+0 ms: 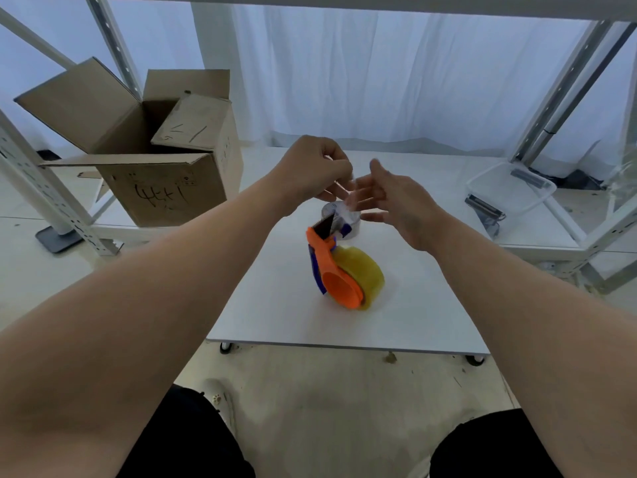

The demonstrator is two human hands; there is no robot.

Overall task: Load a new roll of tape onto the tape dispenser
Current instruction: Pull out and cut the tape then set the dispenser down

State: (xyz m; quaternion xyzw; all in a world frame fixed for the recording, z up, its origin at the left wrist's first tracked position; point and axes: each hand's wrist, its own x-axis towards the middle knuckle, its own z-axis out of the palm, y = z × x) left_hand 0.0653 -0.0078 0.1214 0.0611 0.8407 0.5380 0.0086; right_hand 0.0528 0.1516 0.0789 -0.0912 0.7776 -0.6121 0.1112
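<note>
An orange tape dispenser [334,270] with a blue side part lies on the white table [275,305], and a yellowish tape roll [365,270] sits on its hub. Just behind it stands an empty white roll core [348,220]. Both hands hover above the core. My left hand [317,170] has its fingers curled and pinches a clear strip of tape [344,186]. My right hand [393,198] is beside it with fingers spread and blurred, touching the same strip.
An open cardboard box [151,146] stands at the back left beside white shelf posts [41,188]. A clear plastic tray [510,189] with dark metal parts sits on a low shelf at the right. My knees are below the table's front edge.
</note>
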